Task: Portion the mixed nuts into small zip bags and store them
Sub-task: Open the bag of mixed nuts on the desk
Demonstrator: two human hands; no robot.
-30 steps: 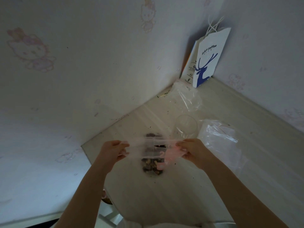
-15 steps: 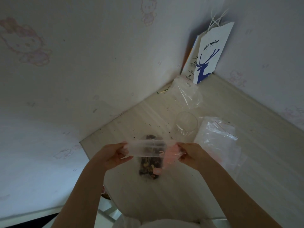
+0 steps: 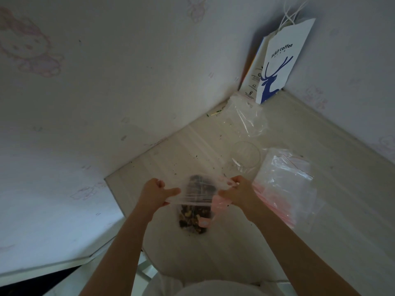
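Both the left hand (image 3: 155,192) and the right hand (image 3: 239,192) pinch a clear zip bag (image 3: 196,194) above the nuts (image 3: 195,214) on the table (image 3: 320,133).

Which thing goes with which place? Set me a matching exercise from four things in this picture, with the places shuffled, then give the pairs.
Things
1. small zip bag
2. glass cup
3. paper bag
4. pile of zip bags

Places
a. upright in the far corner of the table
b. pinched between the left hand and the right hand
c. flat on the table, to the right of the right hand
d. on the table just beyond the right hand

Pairs: 1-b, 2-d, 3-a, 4-c.
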